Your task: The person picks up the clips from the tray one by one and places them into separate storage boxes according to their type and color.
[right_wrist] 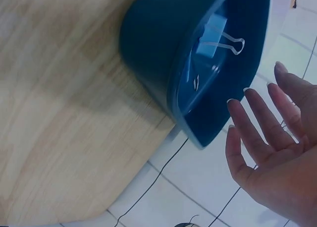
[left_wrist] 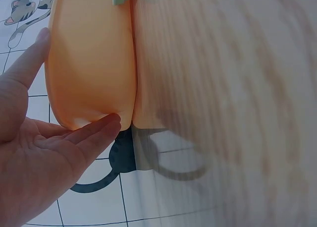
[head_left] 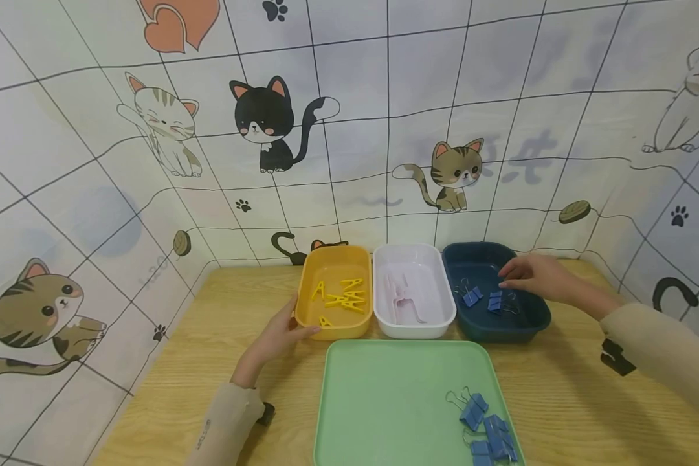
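My left hand rests against the near left corner of a yellow plastic bin, thumb by the front rim and fingers along the outer wall. Inside that bin lie several yellow clothespins. Over the right side of a navy bin hovers my right hand, holding nothing, its fingers loosely bent and spread in the right wrist view. Two blue binder clips lie on the navy bin's floor below and left of the fingertips. More blue binder clips are gathered at the right side of a green tray.
Between the two bins stands a white bin with pale pink clips in it. All three bins line up along the cat-patterned wall, behind the green tray. Wooden tabletop shows on both sides.
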`<state>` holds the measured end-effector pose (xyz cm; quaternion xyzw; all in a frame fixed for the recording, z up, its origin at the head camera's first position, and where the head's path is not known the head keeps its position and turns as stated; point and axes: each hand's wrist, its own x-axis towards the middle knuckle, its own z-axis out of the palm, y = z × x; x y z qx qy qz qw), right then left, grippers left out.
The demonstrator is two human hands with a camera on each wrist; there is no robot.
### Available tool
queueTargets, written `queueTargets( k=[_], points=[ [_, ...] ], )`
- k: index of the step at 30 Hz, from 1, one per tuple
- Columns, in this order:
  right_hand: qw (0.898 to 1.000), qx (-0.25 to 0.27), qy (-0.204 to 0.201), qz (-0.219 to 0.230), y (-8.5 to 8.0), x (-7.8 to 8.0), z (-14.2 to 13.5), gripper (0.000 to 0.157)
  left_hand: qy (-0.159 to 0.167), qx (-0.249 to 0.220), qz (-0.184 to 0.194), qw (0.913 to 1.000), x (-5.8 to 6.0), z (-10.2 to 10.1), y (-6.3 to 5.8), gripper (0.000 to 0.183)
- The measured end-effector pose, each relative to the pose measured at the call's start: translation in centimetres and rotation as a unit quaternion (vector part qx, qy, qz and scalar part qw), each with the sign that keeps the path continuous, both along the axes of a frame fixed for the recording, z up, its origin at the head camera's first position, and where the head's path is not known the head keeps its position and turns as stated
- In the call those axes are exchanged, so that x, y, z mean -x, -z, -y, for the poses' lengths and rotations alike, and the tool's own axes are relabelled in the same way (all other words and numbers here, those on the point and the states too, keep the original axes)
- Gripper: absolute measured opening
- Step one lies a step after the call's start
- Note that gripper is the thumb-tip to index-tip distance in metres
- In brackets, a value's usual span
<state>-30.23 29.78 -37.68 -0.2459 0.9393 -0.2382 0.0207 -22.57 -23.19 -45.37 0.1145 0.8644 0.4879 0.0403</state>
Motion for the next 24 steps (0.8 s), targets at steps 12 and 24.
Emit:
queueTargets(
  k=[12, 24],
  points=[
    [0.997, 0.039, -0.013, -0.062, 0.3, -3.8, 0.8, 0.019, 0.003, -0.004, 0.005, 1.0000, 0.1, 0.0, 0.2, 0.089],
    [0.992, 0.083, -0.013, -0.089, 0.1, -6.6, 1.6, 0.019, 0.004, -0.014, 0.005, 0.9999, 0.3, 0.1, 0.3, 0.090]
  ],
)
